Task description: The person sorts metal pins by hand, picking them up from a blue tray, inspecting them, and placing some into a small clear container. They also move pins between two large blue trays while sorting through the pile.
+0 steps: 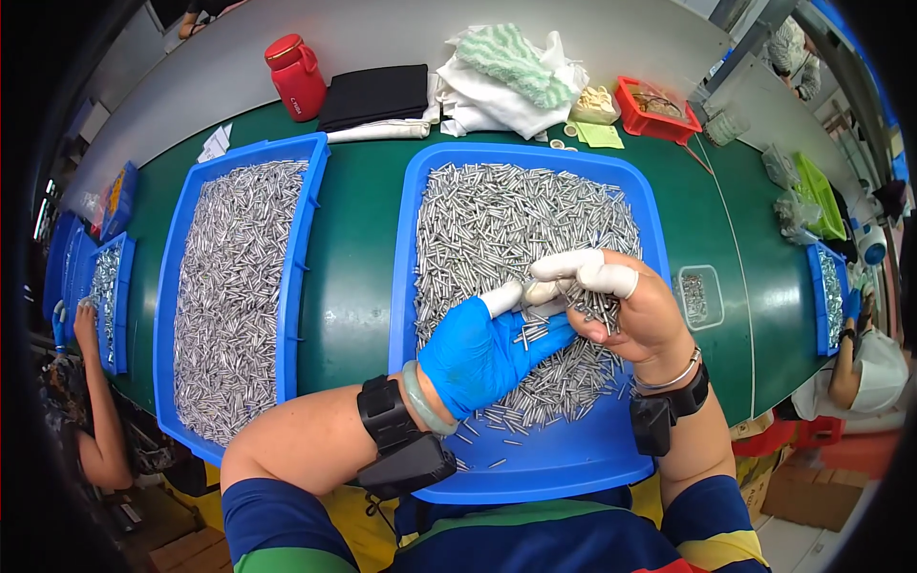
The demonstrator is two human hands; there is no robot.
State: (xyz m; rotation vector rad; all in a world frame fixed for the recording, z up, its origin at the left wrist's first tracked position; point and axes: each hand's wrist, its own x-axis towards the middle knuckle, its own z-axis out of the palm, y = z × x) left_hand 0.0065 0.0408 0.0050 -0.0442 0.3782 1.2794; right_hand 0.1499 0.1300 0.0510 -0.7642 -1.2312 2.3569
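My left hand, in a blue glove with a white finger cot on the thumb, is turned palm up over a blue tray. A few small silver metal pins lie on its fingers, and its thumb reaches toward my right hand. White finger cots cover fingertips of that right hand, which is curled round a handful of metal pins. The fingertips of both hands meet, partly hiding what lies between them. Beneath them a heap of loose metal pins fills most of the tray.
A second blue tray of pins stands to the left. On the right is a small clear container. Along the back are a red flask, black folded cloth, white cloths and a red basket. Other people work at both sides.
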